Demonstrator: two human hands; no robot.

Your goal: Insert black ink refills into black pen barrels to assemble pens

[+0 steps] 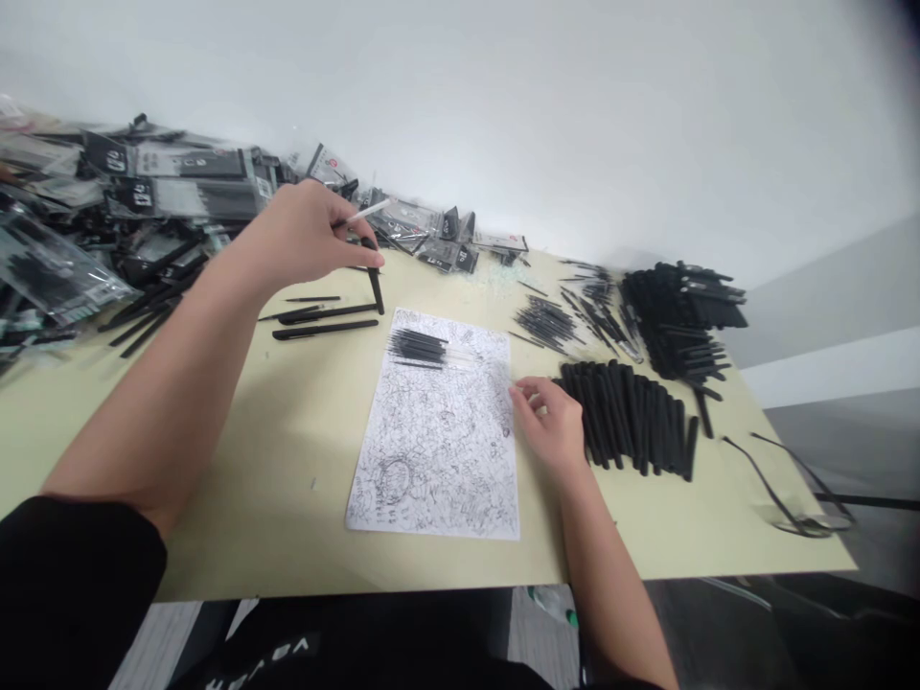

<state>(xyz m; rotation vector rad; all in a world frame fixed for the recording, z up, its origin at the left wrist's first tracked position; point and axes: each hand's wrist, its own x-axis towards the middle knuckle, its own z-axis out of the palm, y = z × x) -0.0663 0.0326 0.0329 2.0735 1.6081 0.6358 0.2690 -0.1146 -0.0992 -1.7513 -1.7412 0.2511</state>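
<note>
My left hand (316, 235) is raised over the back of the table with its fingers closed. A thin white stick like a pen refill (368, 211) pokes out between them, and a black pen part (375, 290) stands at the thumb tip. Below it lie black pens (327, 331) on the tabletop. My right hand (552, 422) rests at the right edge of a scribbled sheet of paper (438, 450), fingers loosely curled and nothing visible in them. Several dark-tipped refills (418, 347) lie in a row on the paper's top. Beside my right hand is a row of black pen caps or barrels (629, 417).
Clear packets of pens (194, 182) are heaped at the back left. Loose refills (547, 324) and a stack of black pens (676, 316) lie at the back right. Eyeglasses (797, 522) sit at the front right corner. A white wall (503, 115) stands behind the table.
</note>
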